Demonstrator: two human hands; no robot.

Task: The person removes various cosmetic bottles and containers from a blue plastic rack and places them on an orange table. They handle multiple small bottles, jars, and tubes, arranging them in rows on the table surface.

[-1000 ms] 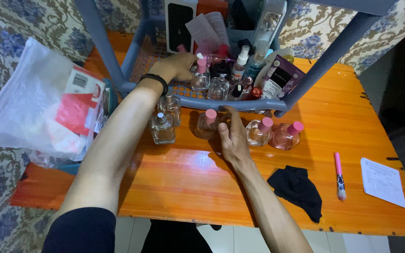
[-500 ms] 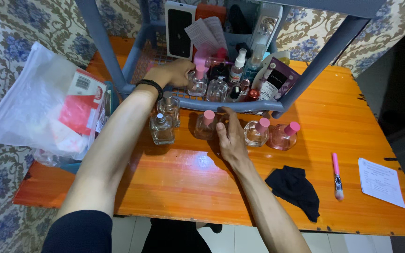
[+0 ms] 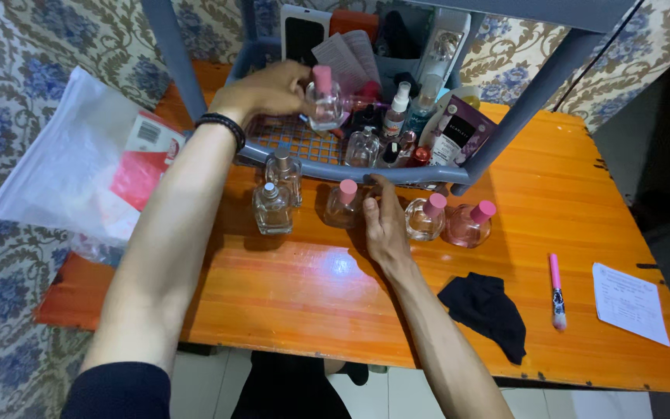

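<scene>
Up over the grey shelf rack (image 3: pixel 304 159), the left hand (image 3: pixel 269 89) has its fingers closed around a round glass bottle with a pink cap (image 3: pixel 324 99). Nearer, the right hand (image 3: pixel 385 225) lies on the orange table (image 3: pixel 312 295), fingers loosely spread and holding nothing, between two pink-capped bottles (image 3: pixel 343 203) (image 3: pixel 426 217).

Clear bag (image 3: pixel 79 167) with a red-white pack (image 3: pixel 143 159) far left on counter (image 3: pixel 335 302). White-black box (image 3: pixel 304 35) and purple pouch (image 3: pixel 459 140) in rack (image 3: pixel 335 167); white printed sheet (image 3: pixel 630 302) far right.
</scene>
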